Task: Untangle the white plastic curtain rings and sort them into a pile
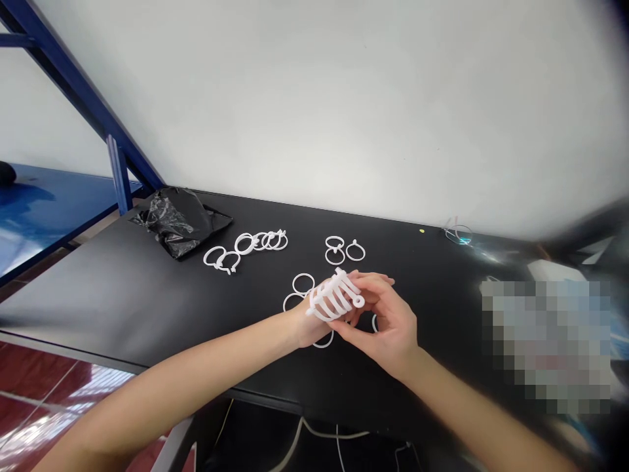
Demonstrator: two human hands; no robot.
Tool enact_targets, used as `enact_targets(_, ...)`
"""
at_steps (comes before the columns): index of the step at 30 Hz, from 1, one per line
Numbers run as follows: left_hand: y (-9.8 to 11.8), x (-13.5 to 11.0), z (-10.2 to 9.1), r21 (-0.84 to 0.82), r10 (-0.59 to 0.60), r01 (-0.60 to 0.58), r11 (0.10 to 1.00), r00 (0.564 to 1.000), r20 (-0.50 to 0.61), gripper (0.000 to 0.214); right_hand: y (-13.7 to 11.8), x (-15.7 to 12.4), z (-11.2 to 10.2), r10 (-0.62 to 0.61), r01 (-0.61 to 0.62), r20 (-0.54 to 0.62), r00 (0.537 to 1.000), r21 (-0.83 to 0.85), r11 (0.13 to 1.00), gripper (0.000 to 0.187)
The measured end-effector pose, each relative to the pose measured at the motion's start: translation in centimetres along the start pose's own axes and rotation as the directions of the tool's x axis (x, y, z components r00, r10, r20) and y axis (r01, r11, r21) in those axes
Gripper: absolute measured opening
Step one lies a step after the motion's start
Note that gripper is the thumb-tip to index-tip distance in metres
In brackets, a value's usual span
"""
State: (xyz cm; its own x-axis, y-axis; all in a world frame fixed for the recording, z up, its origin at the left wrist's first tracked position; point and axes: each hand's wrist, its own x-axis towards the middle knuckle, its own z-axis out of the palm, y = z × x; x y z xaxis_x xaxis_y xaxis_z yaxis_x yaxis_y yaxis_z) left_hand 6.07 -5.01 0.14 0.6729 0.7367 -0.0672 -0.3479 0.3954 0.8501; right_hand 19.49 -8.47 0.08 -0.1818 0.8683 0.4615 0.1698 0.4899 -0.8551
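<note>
Above the black table, a stack of white plastic curtain rings (335,299) lies tilted between my hands, small eyelets showing at its edges. My left hand (307,321) is underneath, palm turned up, and supports the stack; the rings and my other hand cover most of its fingers. From the right, my right hand (388,321) grips the stack's end, thumb on the near side and fingers on the far side. Loose white rings (303,284) lie on the table just behind and under my hands, one partly hidden.
Three rings (355,250) lie farther back, and a linked row of several rings (246,244) is to the left. A crumpled black plastic bag (179,219) sits at the back left. Clear glasses (458,233) and a blurred-out patch (550,347) are on the right. Cables hang below the table (236,301).
</note>
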Motion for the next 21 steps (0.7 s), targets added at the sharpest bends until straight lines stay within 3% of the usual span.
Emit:
enact_targets(7,-0.4,-0.1,0.1,-0.057,0.015,-0.015,0.998,1.0,-0.005,0.037,-0.5,0.1,0.0,0.188,-0.191,0.039,0.981,0.103,0.976,0.025)
enact_targets(10,-0.4,-0.1,0.3,0.048,0.026,-0.022,0.999,0.996,-0.083,0.034,-0.8,0.5,-0.5,0.23,-0.242,0.084,0.969,0.177,0.954,0.019)
enact_targets(12,-0.1,-0.1,0.2,0.168,0.101,-0.08,0.983,0.987,-0.124,0.032,-1.0,0.8,-0.8,0.272,-0.298,0.133,0.953,0.252,0.92,0.015)
enact_targets(14,0.3,-0.2,-0.3,0.348,0.237,-0.184,0.92,0.965,-0.117,0.028,-1.1,1.0,-1.0,0.317,-0.359,0.177,0.932,0.315,0.879,0.014)
enact_targets(17,1.3,-0.5,-1.3,0.679,0.409,-0.287,0.676,0.912,-0.021,0.023,-1.0,1.3,-1.3,0.385,-0.454,0.253,0.888,0.341,0.823,0.018)
enact_targets(19,1.9,-0.7,-1.7,0.773,0.377,-0.278,0.57,0.925,0.054,0.023,-0.9,1.4,-1.6,0.404,-0.507,0.326,0.855,0.353,0.787,0.019)
enact_targets(21,2.2,-0.6,-1.9,0.742,0.281,-0.253,0.621,0.955,0.09,0.022,-0.7,1.6,-2.0,0.389,-0.539,0.407,0.827,0.375,0.754,0.02)
